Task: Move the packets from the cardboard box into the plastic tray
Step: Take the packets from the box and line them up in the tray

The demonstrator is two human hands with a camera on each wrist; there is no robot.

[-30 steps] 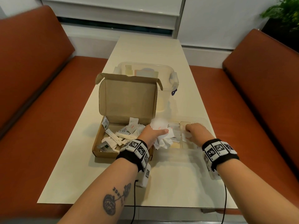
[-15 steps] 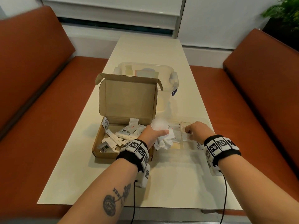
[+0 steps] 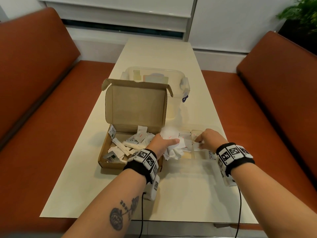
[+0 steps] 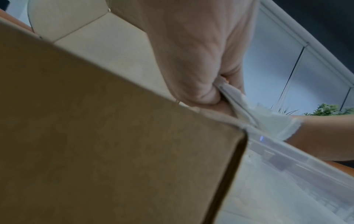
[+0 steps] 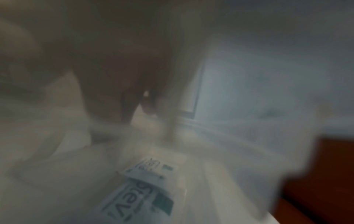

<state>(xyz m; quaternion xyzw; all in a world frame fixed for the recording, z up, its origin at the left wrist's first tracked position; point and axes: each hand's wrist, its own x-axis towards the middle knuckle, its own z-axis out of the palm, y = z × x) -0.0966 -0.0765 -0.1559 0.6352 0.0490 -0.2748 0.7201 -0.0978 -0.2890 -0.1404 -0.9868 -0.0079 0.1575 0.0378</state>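
The open cardboard box (image 3: 109, 148) sits left of centre on the table with several white packets (image 3: 130, 143) loose inside. A clear compartmented plastic tray (image 3: 205, 126) stands just to its right. My left hand (image 3: 163, 143) grips a bunch of white packets (image 3: 173, 151) over the box's right wall; the left wrist view shows those packets (image 4: 241, 103) squeezed in the fist beside the box wall (image 4: 114, 136). My right hand (image 3: 207, 139) is inside the tray, fingertips pinching a small white packet (image 3: 197, 147). A Stevia packet (image 3: 210, 154) (image 5: 138, 195) lies in the tray below that wrist.
A clear lidded plastic container (image 3: 181, 83) stands behind the box's raised lid (image 3: 135, 103). Orange benches (image 3: 42, 117) run along both sides of the narrow cream table (image 3: 188, 194). A plant (image 3: 301, 12) stands at the far right.
My right wrist has risen slightly while its fingers stay in the tray's middle compartment. The left hand has kept its grip on the bunch and barely moved.
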